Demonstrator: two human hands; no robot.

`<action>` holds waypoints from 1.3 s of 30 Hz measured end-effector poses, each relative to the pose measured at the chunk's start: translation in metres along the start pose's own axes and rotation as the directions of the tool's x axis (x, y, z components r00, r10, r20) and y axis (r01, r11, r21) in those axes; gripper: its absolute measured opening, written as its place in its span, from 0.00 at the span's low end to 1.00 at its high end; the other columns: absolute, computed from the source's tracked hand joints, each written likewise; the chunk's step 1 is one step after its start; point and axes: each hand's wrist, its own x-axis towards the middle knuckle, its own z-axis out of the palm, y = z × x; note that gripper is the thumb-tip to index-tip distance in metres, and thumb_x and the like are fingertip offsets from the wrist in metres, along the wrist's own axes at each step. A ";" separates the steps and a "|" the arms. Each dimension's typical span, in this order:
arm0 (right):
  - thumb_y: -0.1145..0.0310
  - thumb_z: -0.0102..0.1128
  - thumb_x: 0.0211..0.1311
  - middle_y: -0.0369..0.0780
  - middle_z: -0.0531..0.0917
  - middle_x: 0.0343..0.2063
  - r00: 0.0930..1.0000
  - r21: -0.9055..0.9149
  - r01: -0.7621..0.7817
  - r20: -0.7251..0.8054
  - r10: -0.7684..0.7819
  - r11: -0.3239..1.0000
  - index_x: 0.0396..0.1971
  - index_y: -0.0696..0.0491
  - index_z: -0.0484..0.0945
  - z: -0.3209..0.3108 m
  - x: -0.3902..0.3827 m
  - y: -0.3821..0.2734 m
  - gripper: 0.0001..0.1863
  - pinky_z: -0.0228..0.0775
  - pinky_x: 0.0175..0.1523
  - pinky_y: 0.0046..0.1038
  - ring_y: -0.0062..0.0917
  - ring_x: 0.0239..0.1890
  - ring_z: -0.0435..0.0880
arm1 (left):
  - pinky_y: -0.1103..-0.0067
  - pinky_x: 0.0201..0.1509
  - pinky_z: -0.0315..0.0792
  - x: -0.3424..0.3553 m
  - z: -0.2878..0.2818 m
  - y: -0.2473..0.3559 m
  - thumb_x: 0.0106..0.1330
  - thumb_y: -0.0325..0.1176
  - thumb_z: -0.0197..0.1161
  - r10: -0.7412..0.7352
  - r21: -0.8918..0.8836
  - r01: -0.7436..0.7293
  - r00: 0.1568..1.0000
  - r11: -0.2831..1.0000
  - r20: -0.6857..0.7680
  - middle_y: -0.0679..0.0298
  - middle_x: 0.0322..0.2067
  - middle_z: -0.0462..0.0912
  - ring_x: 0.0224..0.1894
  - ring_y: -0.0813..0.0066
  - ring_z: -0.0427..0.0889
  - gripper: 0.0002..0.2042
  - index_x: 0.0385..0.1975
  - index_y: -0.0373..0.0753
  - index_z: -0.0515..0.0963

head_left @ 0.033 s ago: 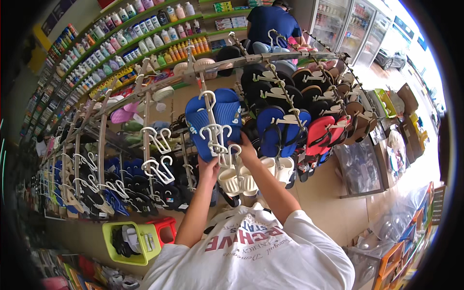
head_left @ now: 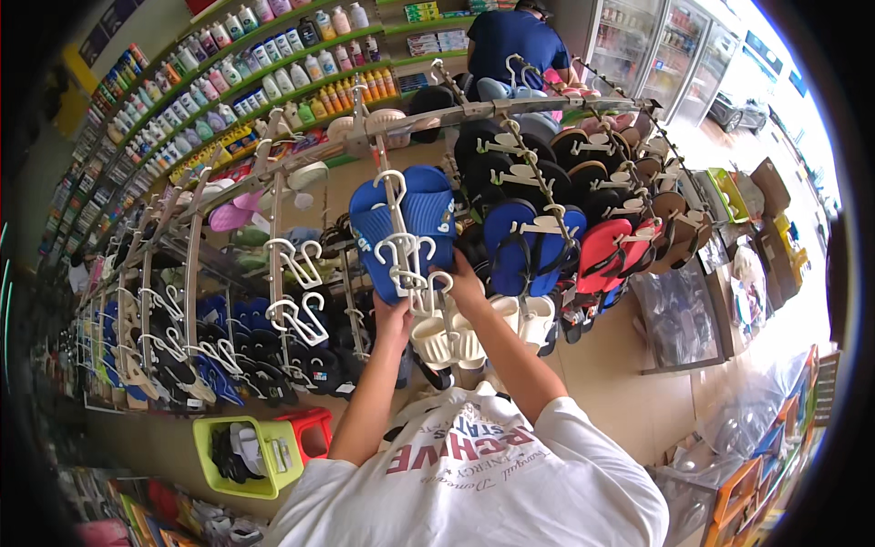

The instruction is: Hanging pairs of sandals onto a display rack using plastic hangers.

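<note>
A pair of blue slide sandals (head_left: pixel 424 214) with light lettering hangs by white plastic hooks from a sloping metal display arm (head_left: pixel 394 196). My left hand (head_left: pixel 393 317) grips the lower left of the pair, its fingers partly hidden behind the sole. At the lower right edge, my right hand (head_left: pixel 467 284) holds the other sandal, fingertips also partly hidden. White hooks (head_left: pixel 406 264) stand in front of the sandals between my hands. Just below hang cream-white slides (head_left: pixel 432 341), partly covered by my right forearm.
Blue flip-flops (head_left: pixel 521 246) and red flip-flops (head_left: pixel 618 255) hang close on the right. Hooks with dark footwear (head_left: pixel 314 365) fill the left side. A green basket (head_left: pixel 208 463) stands on the floor at lower left. Behind the rack, a person in dark blue (head_left: pixel 512 46) faces away near bottle shelves.
</note>
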 end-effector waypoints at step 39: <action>0.67 0.59 0.71 0.30 0.74 0.19 0.948 -0.147 0.307 -0.044 -0.316 0.940 0.33 0.58 0.77 -0.016 -0.096 -0.107 0.09 0.60 0.28 0.16 0.11 0.22 0.69 | 0.81 0.25 0.73 -0.402 -0.251 -0.123 0.66 0.34 0.64 -0.035 0.094 0.281 0.421 0.955 -0.907 0.61 0.27 0.80 0.25 0.74 0.81 0.09 0.42 0.39 0.76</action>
